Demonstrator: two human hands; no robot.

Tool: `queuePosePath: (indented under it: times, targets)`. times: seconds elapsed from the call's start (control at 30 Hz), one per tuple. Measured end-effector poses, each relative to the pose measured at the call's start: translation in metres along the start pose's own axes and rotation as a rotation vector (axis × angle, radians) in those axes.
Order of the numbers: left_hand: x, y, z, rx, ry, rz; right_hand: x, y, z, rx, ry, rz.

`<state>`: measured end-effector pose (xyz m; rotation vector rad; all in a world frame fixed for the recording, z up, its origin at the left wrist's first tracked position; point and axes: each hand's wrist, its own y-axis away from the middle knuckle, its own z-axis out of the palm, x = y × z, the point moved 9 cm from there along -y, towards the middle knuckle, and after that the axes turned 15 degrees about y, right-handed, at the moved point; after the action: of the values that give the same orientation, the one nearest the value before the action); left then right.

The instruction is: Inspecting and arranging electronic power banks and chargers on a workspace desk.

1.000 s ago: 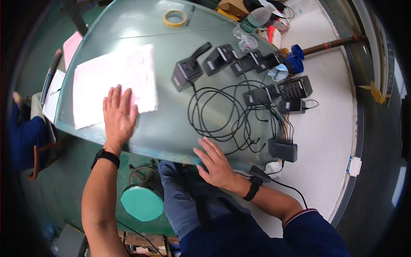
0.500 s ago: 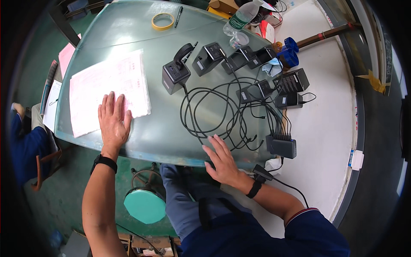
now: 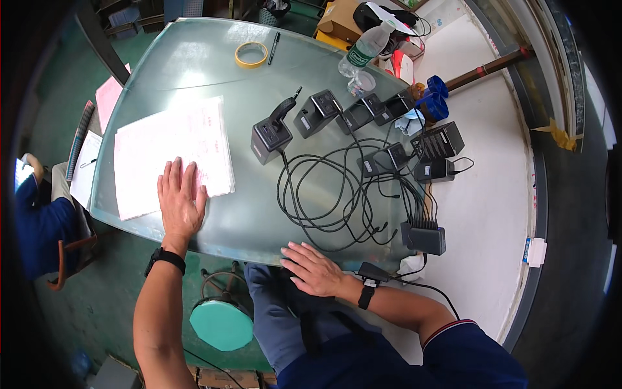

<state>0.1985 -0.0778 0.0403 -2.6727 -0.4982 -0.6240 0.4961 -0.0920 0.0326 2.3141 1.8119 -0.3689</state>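
My left hand [image 3: 182, 204] lies flat, fingers stretched out, on the lower edge of a stack of pink and white paper sheets [image 3: 172, 139] at the left of the glass-topped table [image 3: 246, 227]. My right hand [image 3: 314, 271] holds nothing; its fingers are extended at the table's near edge, close below a coil of black cables [image 3: 317, 217]. Above the coil stands a row of black box-shaped devices, among them one with a dark round piece on top [image 3: 271, 139]. The cables lead to a black multi-port hub [image 3: 423, 238] at the right.
Tape roll [image 3: 251, 56] and pen [image 3: 274, 48] lie at the far side. A plastic bottle [image 3: 367, 48], blue-rimmed rolls [image 3: 433, 104] and a face mask [image 3: 409, 122] stand or lie at the back right. A green stool [image 3: 221, 325] is below; another person [image 3: 45, 220] sits at left.
My right hand has moved left and nearer to me, away from the cables to the table edge. My left hand stays on the papers. The whole view has shifted slightly.
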Motion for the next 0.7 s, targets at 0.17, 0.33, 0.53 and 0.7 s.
queuePosePath:
  times: [0.17, 0.33, 0.53, 0.7]
  targets:
    - [0.0003, 0.0014, 0.0035, 0.006, 0.013, 0.016, 0.0011, 0.0010, 0.0011, -0.007, 0.023, -0.008]
    - [0.0016, -0.0003, 0.0025, -0.007, 0.010, 0.012, 0.0018, 0.0000, -0.0002, 0.017, 0.023, -0.006]
    - [0.0012, -0.0010, 0.0055, -0.025, -0.019, 0.010, 0.0015, 0.0006, -0.0011, 0.029, 0.009, -0.003]
    - [0.0025, -0.0012, 0.0051, -0.035, -0.030, 0.009, 0.0016, -0.0005, -0.0009, 0.020, 0.015, -0.004]
